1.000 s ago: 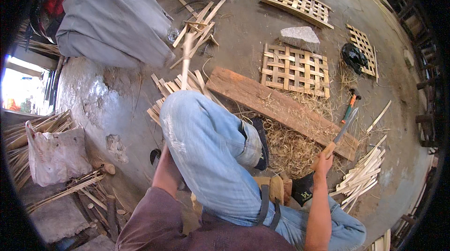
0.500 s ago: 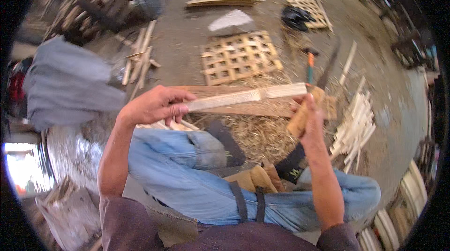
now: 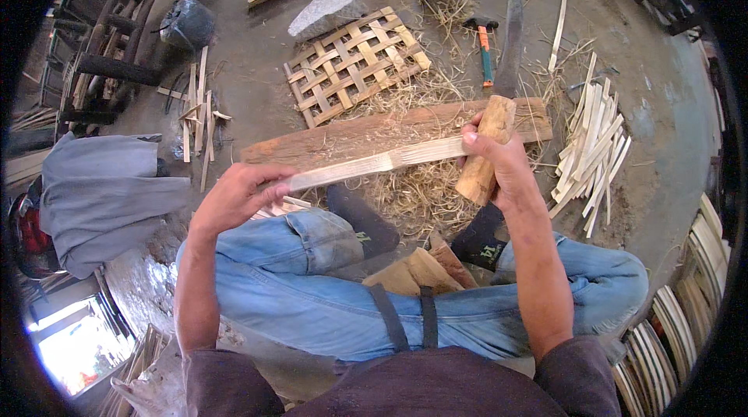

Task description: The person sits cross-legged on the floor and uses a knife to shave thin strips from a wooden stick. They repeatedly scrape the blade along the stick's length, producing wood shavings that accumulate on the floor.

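A pale, narrow bamboo strip (image 3: 382, 162) spans the gap between my hands, tilted up slightly to the right, with a node near its middle. Its left end is pinched between the thumb and fingers of my left hand (image 3: 248, 192). My right hand (image 3: 502, 164) is closed round the thick wooden handle (image 3: 485, 156) of a machete, its long dark blade (image 3: 510, 47) pointing away from me. The right thumb also rests at the strip's right end. Beneath the strip lies a brown wooden plank (image 3: 351, 136), crosswise before my feet.
Shavings (image 3: 421, 203) cover the floor round the plank. Beyond it are a woven bamboo lattice (image 3: 358, 66), a grey stone (image 3: 327, 12) and an orange-and-green-handled hammer (image 3: 485, 54). A pile of split strips (image 3: 592, 144) lies right; a grey cloth (image 3: 113, 191) hangs left.
The view has shifted, so the floor things sit higher and mostly further left. My hands keep hold of the strip and machete; the right thumb now lies over the strip's end.
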`<state>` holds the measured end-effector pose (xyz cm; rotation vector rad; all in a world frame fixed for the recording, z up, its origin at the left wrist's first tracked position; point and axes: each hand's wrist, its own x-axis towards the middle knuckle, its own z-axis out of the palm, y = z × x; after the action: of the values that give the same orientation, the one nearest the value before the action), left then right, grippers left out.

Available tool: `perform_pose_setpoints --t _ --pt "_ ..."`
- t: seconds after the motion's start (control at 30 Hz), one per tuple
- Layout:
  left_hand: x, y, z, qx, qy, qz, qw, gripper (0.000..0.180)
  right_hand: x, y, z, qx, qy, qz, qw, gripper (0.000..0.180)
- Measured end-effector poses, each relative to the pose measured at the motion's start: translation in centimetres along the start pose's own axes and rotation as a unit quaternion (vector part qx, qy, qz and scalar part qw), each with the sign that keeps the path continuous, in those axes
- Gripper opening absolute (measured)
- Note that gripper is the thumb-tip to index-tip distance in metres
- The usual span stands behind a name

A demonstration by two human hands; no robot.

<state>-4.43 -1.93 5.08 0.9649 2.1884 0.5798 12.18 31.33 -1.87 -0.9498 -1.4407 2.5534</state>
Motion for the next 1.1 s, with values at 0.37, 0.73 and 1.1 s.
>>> perform_pose_setpoints --t 0.37,0.73,1.1 --pt "5.1 8.3 8.9 0.228 0.323 0.171 0.902 0.054 -3.8 1.6 7.8 0.17 0.151 0.031 0.973 0.033" --pt "5.6 2.0 7.1 -0.468 0.425 0.118 0.765 0.015 -3.4 3.3 7.8 0.033 0.091 0.063 0.993 0.027" --pt "3.7 2.6 4.7 -0.732 0.328 0.098 0.589 0.046 -2.8 4.8 6.1 -0.187 -0.153 0.133 0.961 0.029"
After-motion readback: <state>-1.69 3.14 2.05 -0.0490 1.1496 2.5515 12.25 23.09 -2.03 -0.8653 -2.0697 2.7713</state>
